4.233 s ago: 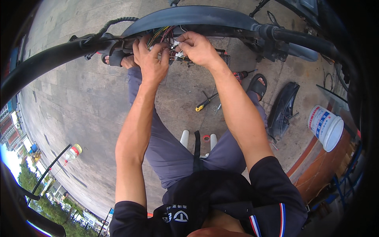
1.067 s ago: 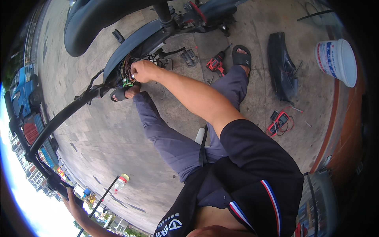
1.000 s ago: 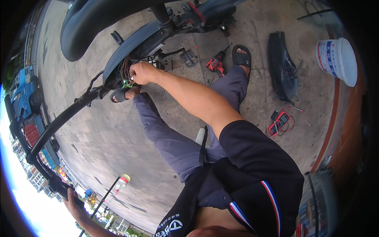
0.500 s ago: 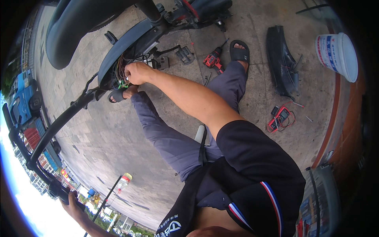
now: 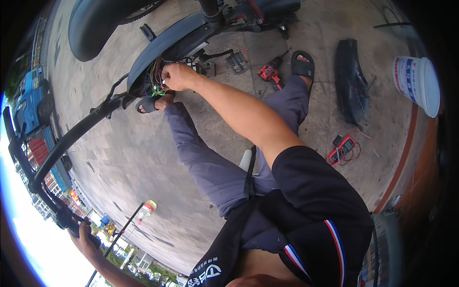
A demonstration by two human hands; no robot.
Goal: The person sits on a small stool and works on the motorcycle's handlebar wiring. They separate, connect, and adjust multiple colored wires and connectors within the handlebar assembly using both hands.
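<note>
A black electric bike (image 5: pixel 158 45) stands in front of me, its body open on the near side. Out of that opening spills a tangle of thin coloured wires (image 5: pixel 156 71), with green connectors (image 5: pixel 157 91) at its lower end. My right hand (image 5: pixel 179 77) is closed at these wires, fingers pinched on a small white connector (image 5: pixel 164 82) that only partly shows. At the far lower left, my left hand (image 5: pixel 85 241) is wrapped round the black handlebar grip (image 5: pixel 93 240). The handlebar stem (image 5: pixel 76 131) curves between the grip and the bike's body.
On the paving lie a red cordless drill (image 5: pixel 270 72), a red multimeter (image 5: pixel 342 150) with leads, and a curved black panel (image 5: pixel 351 83). A white bucket (image 5: pixel 418 81) stands at the right. The bike's seat (image 5: pixel 93 28) overhangs the upper left. My sandalled feet flank the work.
The whole view has shifted, so the bike and tools sit a little further right. Both hands keep their holds, the right at the wires, the left on the handlebar grip.
</note>
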